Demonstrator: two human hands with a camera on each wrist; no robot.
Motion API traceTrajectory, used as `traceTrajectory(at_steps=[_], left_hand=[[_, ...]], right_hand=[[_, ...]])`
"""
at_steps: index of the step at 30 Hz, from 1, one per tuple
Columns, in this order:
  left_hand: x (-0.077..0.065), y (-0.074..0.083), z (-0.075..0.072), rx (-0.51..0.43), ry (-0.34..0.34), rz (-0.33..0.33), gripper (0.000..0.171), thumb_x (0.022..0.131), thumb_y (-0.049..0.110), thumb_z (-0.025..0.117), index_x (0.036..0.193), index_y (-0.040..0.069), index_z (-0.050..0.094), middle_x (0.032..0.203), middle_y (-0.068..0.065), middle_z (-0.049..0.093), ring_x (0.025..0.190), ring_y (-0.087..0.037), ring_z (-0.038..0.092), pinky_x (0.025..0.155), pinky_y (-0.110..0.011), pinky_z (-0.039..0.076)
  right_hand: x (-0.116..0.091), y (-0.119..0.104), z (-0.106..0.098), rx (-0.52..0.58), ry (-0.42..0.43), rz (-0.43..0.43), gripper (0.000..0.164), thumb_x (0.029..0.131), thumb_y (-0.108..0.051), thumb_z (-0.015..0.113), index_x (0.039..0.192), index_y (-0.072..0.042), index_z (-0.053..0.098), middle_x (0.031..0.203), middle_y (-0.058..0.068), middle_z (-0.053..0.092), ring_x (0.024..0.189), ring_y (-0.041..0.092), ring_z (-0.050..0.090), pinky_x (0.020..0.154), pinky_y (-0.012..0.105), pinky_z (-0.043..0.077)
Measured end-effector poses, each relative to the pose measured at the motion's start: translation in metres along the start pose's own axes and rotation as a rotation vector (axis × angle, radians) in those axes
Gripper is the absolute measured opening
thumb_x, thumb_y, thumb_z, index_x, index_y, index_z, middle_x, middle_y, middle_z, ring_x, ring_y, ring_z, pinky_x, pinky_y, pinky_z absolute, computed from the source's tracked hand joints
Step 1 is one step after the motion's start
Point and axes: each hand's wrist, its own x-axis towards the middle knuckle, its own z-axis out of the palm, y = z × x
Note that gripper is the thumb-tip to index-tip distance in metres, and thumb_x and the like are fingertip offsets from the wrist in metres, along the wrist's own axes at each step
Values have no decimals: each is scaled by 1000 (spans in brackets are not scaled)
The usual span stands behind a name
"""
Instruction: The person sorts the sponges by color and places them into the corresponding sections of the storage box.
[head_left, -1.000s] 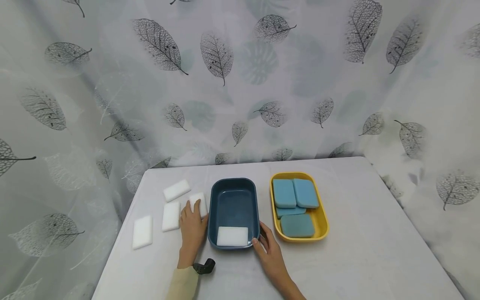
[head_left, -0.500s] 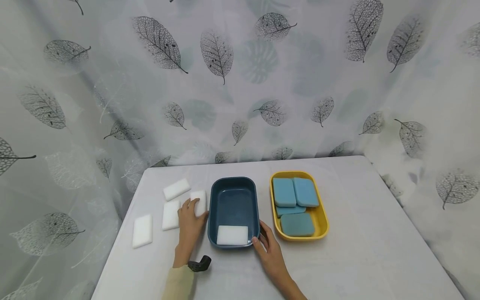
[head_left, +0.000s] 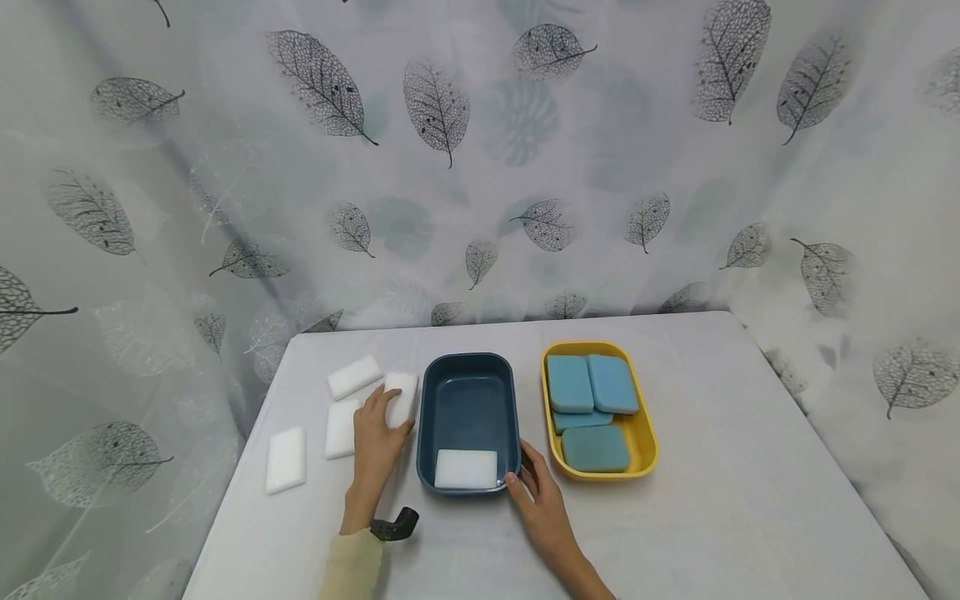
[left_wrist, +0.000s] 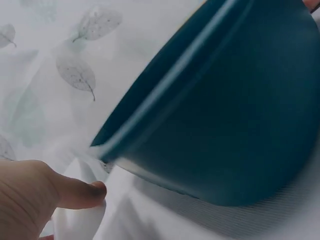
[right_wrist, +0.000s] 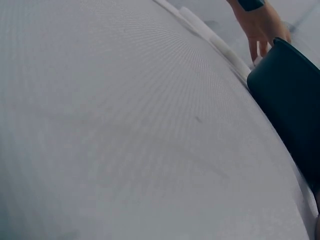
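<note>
My left hand (head_left: 377,437) pinches a white sponge (head_left: 402,398) between thumb and fingers, just left of a dark blue tray (head_left: 468,417). In the left wrist view the thumb (left_wrist: 80,192) presses on the white sponge (left_wrist: 80,220), and the tray's outer wall (left_wrist: 235,110) rises beside it. One white sponge (head_left: 466,469) lies inside the tray at its near end. At the tray's near right corner my right hand (head_left: 547,512) holds the wall, with the thumb at the rim. The fingers' far side is hidden there.
Three more white sponges lie left of the left hand, the nearest (head_left: 286,460) apart from the others. Right of the blue tray stands a yellow tray (head_left: 643,446) with several blue sponges (head_left: 596,450). A leaf-print curtain (head_left: 480,167) hangs behind the white table (head_left: 750,500).
My left hand has closed on the white sponge and shifted it slightly away from me, turning it a little. The right hand and the blue tray have stayed in place.
</note>
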Motion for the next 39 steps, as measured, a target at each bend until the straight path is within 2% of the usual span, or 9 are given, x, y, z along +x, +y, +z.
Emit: traceTrajectory(at_steps=[5, 11, 19, 22, 29, 33, 39], left_hand=[[1, 7, -6, 6, 1, 23, 61, 80, 6, 89, 137, 8, 64, 157, -20, 50, 127, -43, 54, 102, -58, 50], [2, 11, -9, -25, 1, 77, 61, 80, 2, 88, 136, 7, 65, 158, -20, 50, 135, -43, 53, 110, -59, 48], [4, 17, -12, -62, -58, 132, 58, 84, -4, 82, 137, 14, 64, 160, -12, 48, 147, -37, 45, 120, -57, 42], [6, 21, -14, -87, -67, 180, 58, 84, -6, 81, 135, 13, 65, 158, -12, 49, 147, -37, 45, 120, -56, 42], [12, 25, -14, -137, -118, 304, 57, 82, -10, 82, 132, 12, 66, 153, -15, 51, 145, -39, 49, 115, -55, 49], [13, 27, -11, -139, -149, 392, 57, 80, -9, 84, 131, 11, 67, 150, -17, 52, 141, -40, 52, 110, -56, 52], [14, 31, -7, -141, -203, 481, 60, 78, -6, 87, 131, 14, 68, 148, -17, 52, 139, -39, 53, 110, -55, 52]], right_hand=[[0, 0, 0, -3, 2, 2, 62, 105, -30, 65, 159, -17, 38, 165, 12, 40, 152, 30, 44, 120, 33, 41], [0, 1, 0, -4, 1, 5, 62, 105, -31, 65, 159, -17, 38, 165, 12, 40, 152, 30, 44, 120, 34, 41], [-1, 0, 0, 11, -4, 10, 61, 105, -29, 65, 159, -17, 39, 165, 11, 41, 152, 28, 44, 120, 32, 42], [-1, -1, 0, 10, -2, 10, 61, 105, -29, 65, 159, -18, 39, 165, 11, 41, 152, 28, 44, 120, 32, 41], [-1, 2, -1, -3, -2, -24, 61, 106, -28, 64, 160, -15, 38, 165, 15, 40, 151, 34, 44, 117, 21, 43], [0, 2, -1, 1, 0, -17, 61, 105, -28, 64, 159, -16, 38, 164, 14, 41, 151, 33, 44, 117, 22, 43], [0, 0, -1, 17, -4, -2, 61, 105, -29, 65, 159, -17, 39, 165, 13, 41, 152, 30, 43, 118, 22, 43]])
